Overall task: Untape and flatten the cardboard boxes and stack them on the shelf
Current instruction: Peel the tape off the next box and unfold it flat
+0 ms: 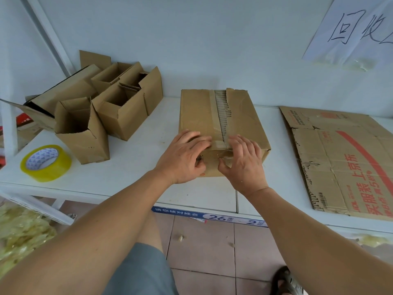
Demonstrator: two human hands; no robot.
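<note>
A taped cardboard box [221,128] sits mid-shelf [131,167]. The left hand [184,157] and right hand [242,165] rest on its near edge, fingers [197,138] relaxed and lying over the torn tape seam [222,116]. Opened small boxes [102,107] and a tape roll [45,162] stand left; a flattened carton [344,158] lies right.

wall [191,39]: pale blue-white, plain; paper sign [357,28] taped far right
floor [212,248]: reddish-brown tiles, small debris
post [49,33]: white, slanted, far left
light: even, soft
</note>
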